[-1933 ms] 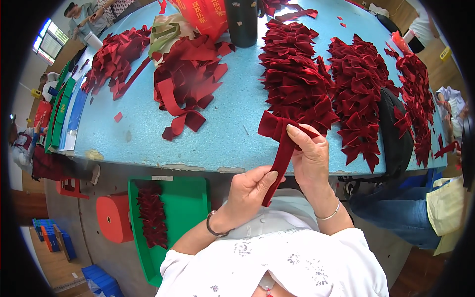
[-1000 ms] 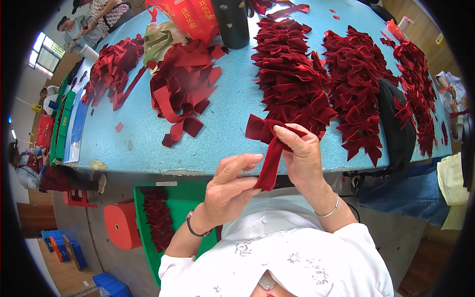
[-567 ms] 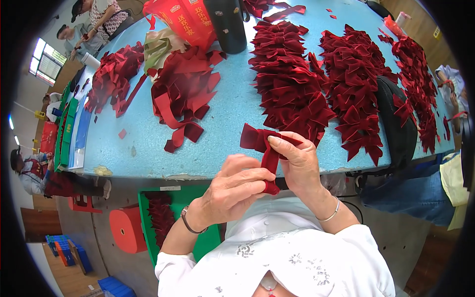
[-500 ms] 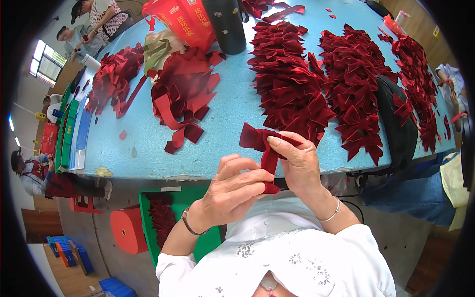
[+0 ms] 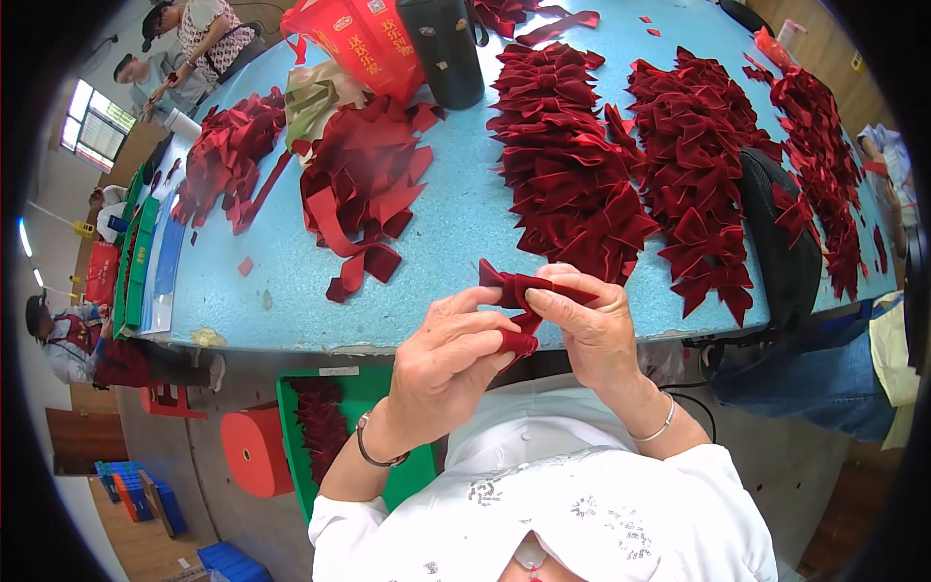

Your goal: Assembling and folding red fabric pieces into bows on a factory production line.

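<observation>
Both my hands hold one dark red velvet ribbon bow (image 5: 512, 289) just above the near edge of the light blue table (image 5: 456, 233). My right hand (image 5: 590, 325) pinches its folded loops from the right. My left hand (image 5: 448, 361) grips the ribbon's lower tail, wrapped around the bow's middle. Beyond my hands lie long rows of finished red bows (image 5: 567, 165), with more bows (image 5: 703, 165) to the right.
A heap of cut red ribbon strips (image 5: 364, 189) lies at the centre left, with a red bag (image 5: 364, 39) and a black cylinder (image 5: 441, 44) behind. A green crate (image 5: 373, 388) and a red stool (image 5: 254, 451) sit under the table. Other people work at the far left.
The long hanging ribbon tail has been folded up short and wound around the bow's middle. My left hand rose to meet my right, and the bow moved slightly closer to me.
</observation>
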`<state>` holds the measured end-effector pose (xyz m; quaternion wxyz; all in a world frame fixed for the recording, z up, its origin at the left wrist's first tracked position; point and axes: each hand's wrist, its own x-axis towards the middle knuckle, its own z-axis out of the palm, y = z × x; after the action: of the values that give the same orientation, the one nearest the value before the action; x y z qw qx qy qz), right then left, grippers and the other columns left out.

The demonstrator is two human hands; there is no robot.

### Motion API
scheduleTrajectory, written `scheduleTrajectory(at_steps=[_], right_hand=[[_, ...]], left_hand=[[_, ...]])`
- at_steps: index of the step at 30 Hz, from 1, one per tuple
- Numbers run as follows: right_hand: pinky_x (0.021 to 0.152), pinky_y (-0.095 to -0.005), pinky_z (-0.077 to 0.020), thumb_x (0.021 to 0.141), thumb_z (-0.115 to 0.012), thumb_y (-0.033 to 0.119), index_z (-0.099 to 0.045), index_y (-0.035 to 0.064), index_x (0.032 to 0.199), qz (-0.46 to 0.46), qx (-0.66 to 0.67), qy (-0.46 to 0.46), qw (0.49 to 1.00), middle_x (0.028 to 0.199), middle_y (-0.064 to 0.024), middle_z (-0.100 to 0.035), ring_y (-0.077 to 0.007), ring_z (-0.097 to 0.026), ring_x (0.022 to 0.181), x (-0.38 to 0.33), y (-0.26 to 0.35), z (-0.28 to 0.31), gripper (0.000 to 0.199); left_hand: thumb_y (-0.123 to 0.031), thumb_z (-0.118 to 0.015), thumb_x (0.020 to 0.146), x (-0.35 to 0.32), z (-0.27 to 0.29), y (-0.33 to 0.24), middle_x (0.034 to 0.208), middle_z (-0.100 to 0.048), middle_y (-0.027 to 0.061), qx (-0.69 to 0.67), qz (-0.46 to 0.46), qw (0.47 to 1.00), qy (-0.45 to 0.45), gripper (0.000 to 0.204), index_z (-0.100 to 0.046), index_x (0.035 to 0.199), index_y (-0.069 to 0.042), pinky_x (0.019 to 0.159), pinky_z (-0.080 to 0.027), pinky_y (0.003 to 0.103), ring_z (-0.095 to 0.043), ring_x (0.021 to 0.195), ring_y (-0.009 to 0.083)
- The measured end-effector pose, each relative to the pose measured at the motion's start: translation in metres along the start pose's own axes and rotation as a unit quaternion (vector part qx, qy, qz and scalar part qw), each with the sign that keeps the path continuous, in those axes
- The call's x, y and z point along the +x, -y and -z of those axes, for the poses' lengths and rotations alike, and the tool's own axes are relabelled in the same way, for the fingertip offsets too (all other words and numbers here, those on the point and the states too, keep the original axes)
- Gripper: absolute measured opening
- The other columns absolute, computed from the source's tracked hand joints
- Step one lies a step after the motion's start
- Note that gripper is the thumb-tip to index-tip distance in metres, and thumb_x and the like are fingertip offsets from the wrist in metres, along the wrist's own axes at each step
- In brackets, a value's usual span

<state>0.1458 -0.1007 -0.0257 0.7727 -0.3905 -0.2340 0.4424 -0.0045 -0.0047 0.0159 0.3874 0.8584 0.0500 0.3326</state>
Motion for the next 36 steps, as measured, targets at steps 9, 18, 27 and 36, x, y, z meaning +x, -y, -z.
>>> scheduleTrajectory(at_steps=[9,18,27,36], right_hand=[[0.074,-0.0237,-0.0444,0.078,-0.067,-0.002,-0.069,0.0018,0.093,0.018,-0.022,0.018,0.999,0.095,-0.0047,-0.058,-0.0123,-0.054,0.086,-0.001,-0.005,0.003,0.015],[0.080,-0.0235,-0.0427,0.085,-0.060,0.006,-0.067,-0.0016,0.097,-0.038,-0.068,0.048,0.996,0.100,-0.0072,-0.058,-0.0122,-0.052,0.091,-0.003,-0.003,0.013,0.015],[0.078,-0.0234,-0.0427,0.084,-0.059,0.007,-0.066,-0.0045,0.096,-0.041,-0.008,0.111,0.993,0.101,-0.0088,-0.057,-0.0119,-0.053,0.090,-0.002,-0.001,0.018,0.017],[0.073,-0.0225,-0.0414,0.084,-0.057,0.003,-0.066,-0.0043,0.095,-0.019,-0.123,0.087,0.988,0.102,-0.0098,-0.055,-0.0111,-0.051,0.084,-0.008,0.002,0.013,0.016]], left_hand=[[-0.002,-0.068,0.077,-0.003,-0.006,0.004,0.090,-0.066,0.0107,-0.068,0.032,0.997,-0.015,0.014,-0.064,0.089,0.003,0.091,-0.042,0.041,-0.058,0.098,0.0318],[0.004,-0.062,0.081,-0.004,-0.003,0.009,0.095,-0.066,0.0100,-0.258,0.202,0.944,-0.033,0.019,-0.063,0.100,0.005,0.081,-0.048,0.029,-0.060,0.090,0.0186],[-0.003,-0.059,0.086,-0.006,0.004,0.009,0.101,-0.065,0.0143,-0.445,0.332,0.830,-0.057,0.022,-0.061,0.106,0.007,0.083,-0.049,0.028,-0.062,0.090,0.0174],[-0.003,-0.060,0.085,-0.007,0.004,0.006,0.099,-0.065,0.0146,-0.435,0.339,0.832,-0.065,0.021,-0.062,0.104,0.007,0.083,-0.049,0.029,-0.062,0.090,0.0176]])
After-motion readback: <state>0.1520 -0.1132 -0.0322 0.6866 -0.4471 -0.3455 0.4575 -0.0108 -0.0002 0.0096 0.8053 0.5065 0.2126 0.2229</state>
